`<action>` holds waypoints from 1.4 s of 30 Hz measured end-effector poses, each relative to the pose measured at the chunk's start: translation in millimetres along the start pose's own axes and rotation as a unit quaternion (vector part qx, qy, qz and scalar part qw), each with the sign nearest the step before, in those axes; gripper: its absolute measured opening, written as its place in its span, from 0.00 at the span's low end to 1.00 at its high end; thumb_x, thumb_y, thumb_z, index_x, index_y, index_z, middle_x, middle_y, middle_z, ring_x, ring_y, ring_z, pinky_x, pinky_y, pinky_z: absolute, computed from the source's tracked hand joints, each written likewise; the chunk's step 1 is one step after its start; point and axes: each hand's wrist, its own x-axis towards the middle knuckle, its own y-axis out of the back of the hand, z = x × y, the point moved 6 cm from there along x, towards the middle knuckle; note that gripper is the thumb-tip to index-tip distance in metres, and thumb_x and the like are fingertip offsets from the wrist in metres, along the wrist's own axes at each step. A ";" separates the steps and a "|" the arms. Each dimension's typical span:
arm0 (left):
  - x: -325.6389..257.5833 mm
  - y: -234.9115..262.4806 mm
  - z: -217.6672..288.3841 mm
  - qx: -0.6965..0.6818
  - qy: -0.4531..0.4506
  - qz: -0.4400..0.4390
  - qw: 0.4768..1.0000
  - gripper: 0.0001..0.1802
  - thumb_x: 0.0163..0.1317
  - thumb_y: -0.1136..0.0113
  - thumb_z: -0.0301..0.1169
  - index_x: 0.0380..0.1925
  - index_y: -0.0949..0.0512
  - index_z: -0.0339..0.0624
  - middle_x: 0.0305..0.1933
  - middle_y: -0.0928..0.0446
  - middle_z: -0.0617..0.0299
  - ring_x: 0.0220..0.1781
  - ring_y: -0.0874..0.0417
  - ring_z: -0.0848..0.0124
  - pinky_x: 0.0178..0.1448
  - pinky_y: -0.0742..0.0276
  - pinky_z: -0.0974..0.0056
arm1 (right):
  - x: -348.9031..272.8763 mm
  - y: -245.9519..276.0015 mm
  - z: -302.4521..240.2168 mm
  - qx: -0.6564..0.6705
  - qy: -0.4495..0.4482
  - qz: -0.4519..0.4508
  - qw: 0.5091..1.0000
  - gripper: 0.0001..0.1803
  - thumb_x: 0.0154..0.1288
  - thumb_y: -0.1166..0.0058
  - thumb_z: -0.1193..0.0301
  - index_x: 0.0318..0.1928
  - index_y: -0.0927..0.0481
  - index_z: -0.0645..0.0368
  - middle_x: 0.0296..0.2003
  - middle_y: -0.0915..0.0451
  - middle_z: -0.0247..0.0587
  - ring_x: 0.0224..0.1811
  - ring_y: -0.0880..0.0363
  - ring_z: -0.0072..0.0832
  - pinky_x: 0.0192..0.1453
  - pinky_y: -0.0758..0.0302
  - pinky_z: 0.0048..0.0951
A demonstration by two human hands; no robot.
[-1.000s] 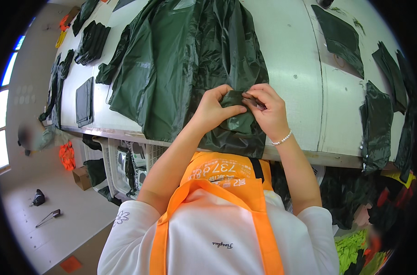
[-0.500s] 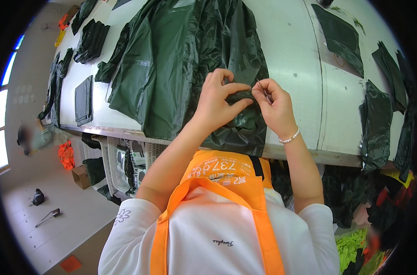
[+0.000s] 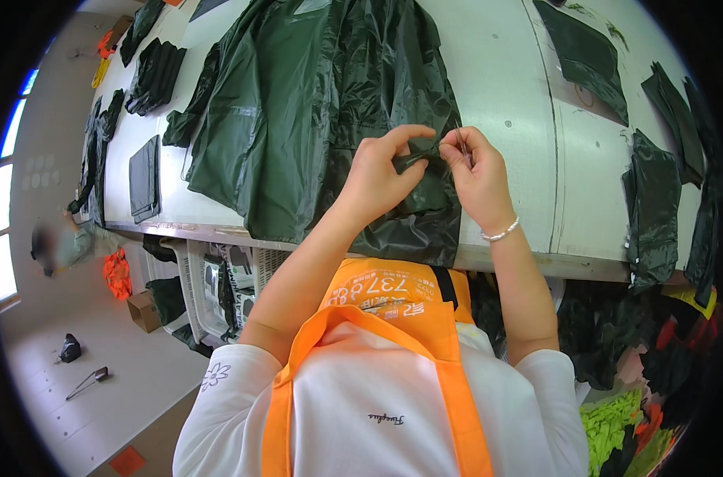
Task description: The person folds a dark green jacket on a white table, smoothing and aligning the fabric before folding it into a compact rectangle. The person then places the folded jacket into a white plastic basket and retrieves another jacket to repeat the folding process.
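Observation:
A dark green, shiny waterproof jacket [image 3: 282, 119] lies spread over the white table, its lower edge reaching the near side. My left hand [image 3: 377, 176] is closed on a gathered bit of its fabric, right of the front strip, between thumb and fingers. Beside it, almost touching, my right hand [image 3: 479, 171] is closed around a slim pointed metal tool [image 3: 464, 148], which looks like small thread snips. The tool's tip points up and away from me. Its lower part is hidden in my palm.
Folded dark green garments lie on the table's left [image 3: 145, 179] and right [image 3: 655, 207]. Below the near edge stands a white plastic basket [image 3: 193, 278] holding packed items. Green and lime cloth [image 3: 612, 425] is heaped at lower right. Another person [image 3: 63, 242] is at far left.
Both hands have shifted slightly; the left fingers have drawn closer around the pinched fabric, lifting it more. The pointed tool shows more clearly, standing more upright in my right hand.

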 end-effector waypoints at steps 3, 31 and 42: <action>-2.4 -7.8 -9.7 -0.071 0.036 -0.006 0.997 0.10 0.50 0.36 0.27 0.32 0.18 0.34 0.28 0.19 0.60 0.31 0.22 0.77 0.39 0.27 0.71 | 2.5 -1.2 0.7 0.048 -0.021 -0.028 0.998 0.04 0.63 0.47 0.76 0.33 0.26 0.63 0.25 0.26 0.28 0.27 0.32 0.13 0.34 0.32 0.17; 4.5 -4.4 -9.5 -0.125 0.090 -0.039 0.987 0.11 0.51 0.34 0.28 0.33 0.19 0.32 0.29 0.19 0.63 0.32 0.23 0.81 0.40 0.27 0.74 | -11.1 20.3 -19.4 -0.073 0.030 -0.112 0.991 0.08 0.61 0.44 0.75 0.38 0.28 0.64 0.30 0.26 0.38 0.32 0.26 0.23 0.39 0.27 0.22; 4.3 -4.4 -6.7 -0.132 0.094 -0.053 0.985 0.11 0.50 0.34 0.28 0.32 0.18 0.32 0.29 0.19 0.62 0.33 0.23 0.80 0.41 0.27 0.73 | -9.5 20.9 -24.5 -0.080 0.047 -0.130 0.987 0.07 0.60 0.44 0.76 0.37 0.27 0.64 0.30 0.27 0.38 0.30 0.26 0.23 0.37 0.28 0.21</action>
